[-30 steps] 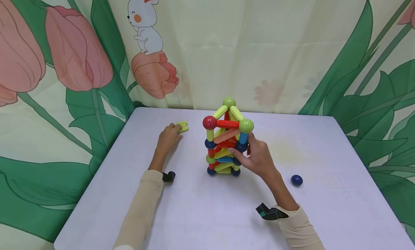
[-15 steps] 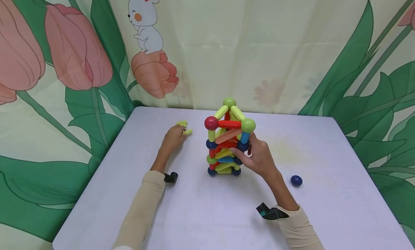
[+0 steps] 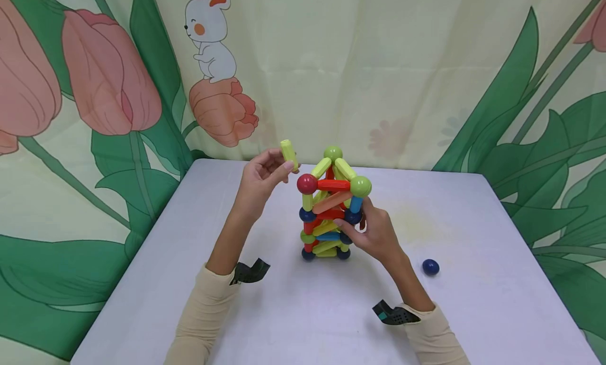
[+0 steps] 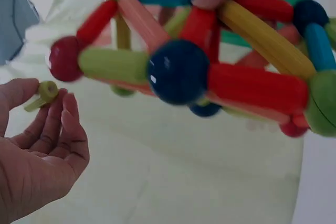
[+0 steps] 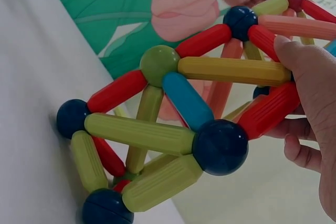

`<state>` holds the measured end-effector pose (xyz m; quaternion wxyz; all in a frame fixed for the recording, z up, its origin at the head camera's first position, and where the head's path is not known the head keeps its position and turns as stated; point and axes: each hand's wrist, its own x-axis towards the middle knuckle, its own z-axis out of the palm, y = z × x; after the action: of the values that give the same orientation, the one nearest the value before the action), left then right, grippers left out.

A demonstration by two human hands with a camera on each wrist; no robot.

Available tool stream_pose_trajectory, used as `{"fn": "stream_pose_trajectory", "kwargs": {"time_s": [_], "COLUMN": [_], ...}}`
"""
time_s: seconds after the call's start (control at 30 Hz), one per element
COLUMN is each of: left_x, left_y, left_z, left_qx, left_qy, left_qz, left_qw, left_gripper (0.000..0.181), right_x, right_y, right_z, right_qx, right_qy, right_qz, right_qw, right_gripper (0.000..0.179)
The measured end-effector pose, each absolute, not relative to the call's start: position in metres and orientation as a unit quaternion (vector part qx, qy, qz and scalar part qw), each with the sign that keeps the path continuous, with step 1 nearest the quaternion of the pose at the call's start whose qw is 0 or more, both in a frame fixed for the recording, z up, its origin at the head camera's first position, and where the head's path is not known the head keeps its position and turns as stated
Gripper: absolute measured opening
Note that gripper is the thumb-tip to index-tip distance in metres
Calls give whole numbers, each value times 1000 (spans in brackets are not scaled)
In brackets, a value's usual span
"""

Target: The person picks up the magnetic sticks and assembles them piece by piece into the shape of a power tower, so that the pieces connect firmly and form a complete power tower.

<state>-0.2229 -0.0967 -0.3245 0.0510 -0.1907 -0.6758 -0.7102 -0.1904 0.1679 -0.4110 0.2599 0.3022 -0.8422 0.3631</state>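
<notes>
On the table stands a tower of magnetic sticks and balls point(image 3: 333, 185), with red, yellow-green, blue, yellow and salmon sticks joined by dark blue, green and red balls. My right hand point(image 3: 379, 233) grips its right side around mid-height, thumb in front, other fingers partly hidden behind it. To the tower's upper left, my left hand point(image 3: 255, 186) pinches a short yellow-green magnetic stick point(image 3: 289, 153) between thumb and fingers, raised and tilted. In the left wrist view, the stick's round end point(image 4: 49, 92) faces the camera, and a second yellow-green piece point(image 4: 34, 104) shows just below it.
A loose dark blue ball point(image 3: 431, 267) lies on the white table point(image 3: 497, 302) to the right of the tower. Behind the table's far edge hangs a curtain point(image 3: 402, 91) printed with tulips and a rabbit.
My left hand has picked up yellow-green stick from the table at the far left, lifted it and brought it right, beside the tower's top. My right hand keeps its grip on the tower.
</notes>
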Motion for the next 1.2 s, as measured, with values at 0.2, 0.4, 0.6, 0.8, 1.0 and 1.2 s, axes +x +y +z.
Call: {"fn": "stream_pose_trajectory", "kwargs": {"time_s": [0.2, 0.4, 0.6, 0.8, 1.0, 1.2], "left_x": [-198, -200, -237, -297, -319, -326], "left_y": [-84, -87, -109, -151, -175, -175], "left_z": [-302, -307, -330, -401, -466, -491], "left_qx": [-216, -246, -216, -87, 13, 39], "left_qy": [-706, -740, -784, -886, -917, -912], "left_qz": [-673, -621, -574, -449, -398, -407], "left_qw": [50, 79, 94, 68, 18, 37], "left_gripper": [26, 26, 33, 32, 30, 29], "right_x": [-190, -189, -188, -191, -200, -210], "right_y": [168, 168, 168, 172, 181, 188], "right_z": [-413, -414, -413, -411, -414, -421], "right_qx": [299, 301, 303, 304, 280, 190], "right_qy": [-846, -849, -846, -844, -819, -726], "right_qz": [357, 343, 346, 370, 472, 647], "right_qw": [261, 267, 271, 242, 172, 133], "right_gripper": [57, 56, 58, 56, 50, 35]}}
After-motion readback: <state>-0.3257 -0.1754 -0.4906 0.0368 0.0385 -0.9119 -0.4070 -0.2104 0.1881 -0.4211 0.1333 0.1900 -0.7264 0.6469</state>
